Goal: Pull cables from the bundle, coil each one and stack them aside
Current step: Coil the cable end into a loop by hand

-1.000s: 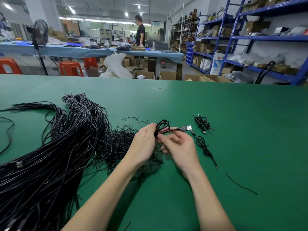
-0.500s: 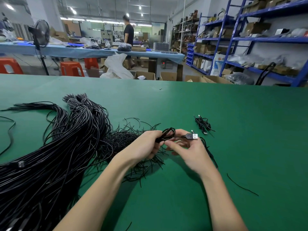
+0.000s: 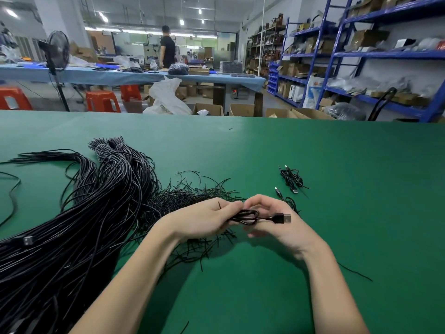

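Note:
A big bundle of black cables lies across the left of the green table. Both hands meet at the table's middle over a small coiled black cable. My left hand grips the coil's left side. My right hand curls round its right side, and the cable's USB plug sticks out to the right over that hand. A finished coil lies beyond to the right, and another coiled cable is partly hidden behind my right hand.
A heap of short black tie wires lies under and behind my left hand. One loose wire lies right of my right forearm. Beyond the table stand blue shelves, cardboard boxes, orange stools and a person at a far workbench.
Both hands have dropped lower and nearer to me with the coil. The coil now lies flatter between the hands, and the USB plug rests over my right hand.

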